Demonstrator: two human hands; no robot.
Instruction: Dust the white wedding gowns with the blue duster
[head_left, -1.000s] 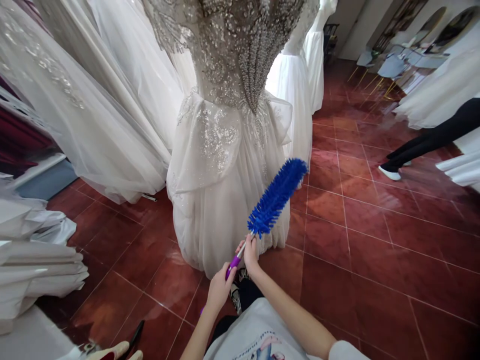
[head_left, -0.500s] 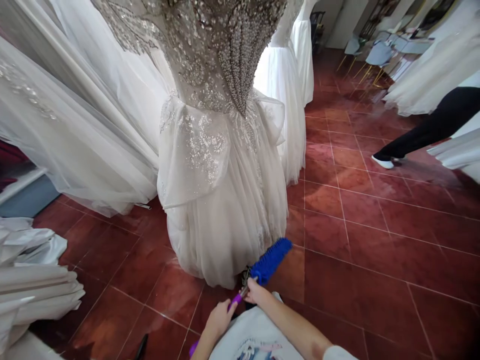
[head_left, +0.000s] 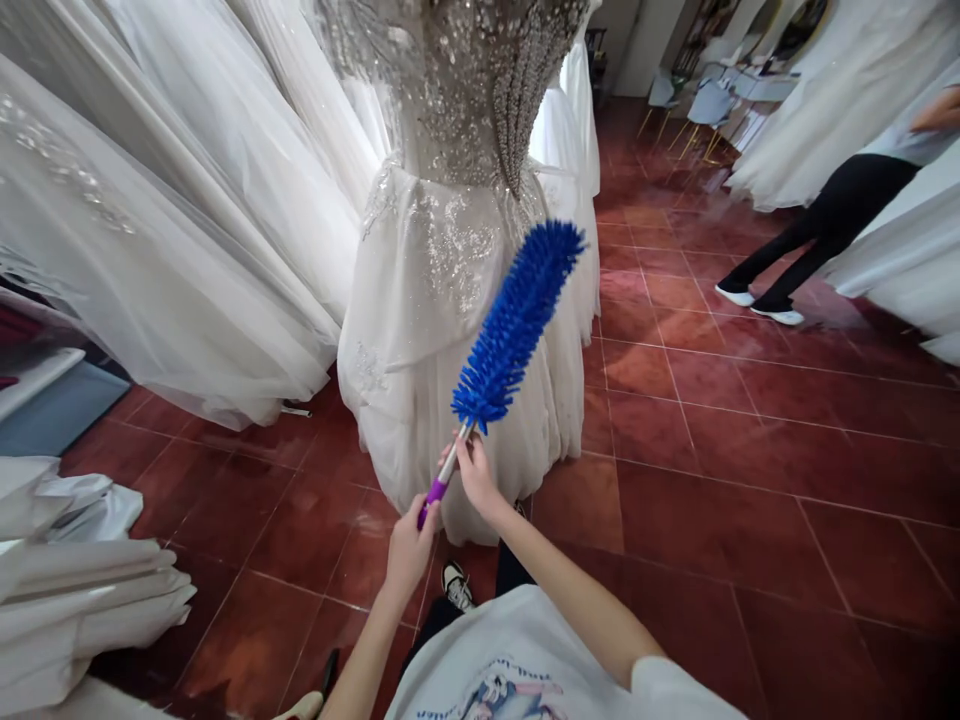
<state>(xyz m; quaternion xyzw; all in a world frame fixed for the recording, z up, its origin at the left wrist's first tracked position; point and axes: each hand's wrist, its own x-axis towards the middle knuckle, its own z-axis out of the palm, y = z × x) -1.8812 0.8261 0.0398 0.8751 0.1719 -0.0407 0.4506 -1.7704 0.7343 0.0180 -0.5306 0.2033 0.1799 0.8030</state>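
Observation:
A blue fluffy duster [head_left: 521,325] with a silver and purple handle is held up in front of me, tilted toward the upper right. My left hand [head_left: 411,540] is closed around the purple grip. Higher on the handle, just below the blue head, my right hand [head_left: 474,470] is closed on the silver shaft. Behind the duster stands an ivory gown [head_left: 420,400] with a beaded bodice and a full, glittery skirt. The duster head covers part of that skirt; whether it touches the cloth I cannot tell.
More white gowns [head_left: 247,230] hang on the left, above a grey-blue box [head_left: 64,410]. Folds of white fabric [head_left: 90,590] lie at the lower left. A person in black trousers [head_left: 840,220] stands at the right near other gowns. Chairs [head_left: 709,105] stand at the back on the red tiled floor [head_left: 712,520].
Both hands have risen with the duster, lifting its head from near the hem to in front of the skirt. The person at the right has shifted, showing both legs.

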